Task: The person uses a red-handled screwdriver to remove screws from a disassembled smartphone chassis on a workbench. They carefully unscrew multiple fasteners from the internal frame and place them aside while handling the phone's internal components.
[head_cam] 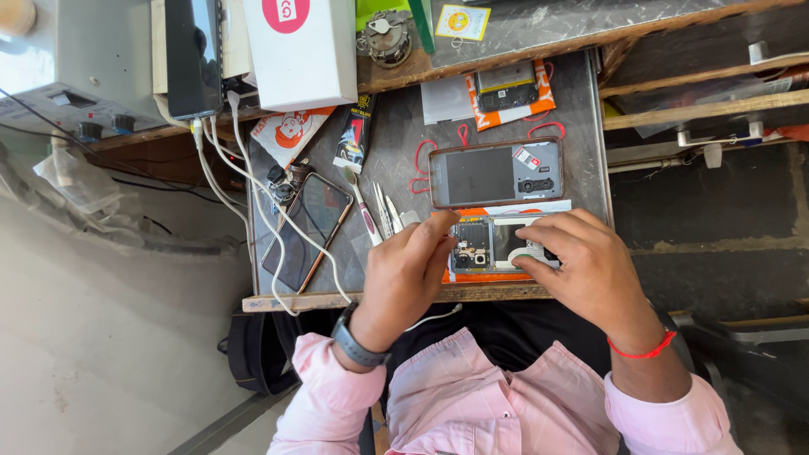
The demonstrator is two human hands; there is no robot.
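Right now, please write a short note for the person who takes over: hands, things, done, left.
Left hand: fingertips on the opened phone, at its camera end. Right hand: pressing on the phone's other end.
The phone lies on an orange mat at the near bench edge; its back cover lies just behind.
Done: back cover is off.
Left: inside still exposed.

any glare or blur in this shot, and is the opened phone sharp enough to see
Head view: even daylight, soft shadows only under the hands. The opened phone is fairly sharp between the left hand and right hand, though fingers cover parts. Faint sheen on the dark phone at the left. The view looks tilted, and edges bend slightly toward the corners.
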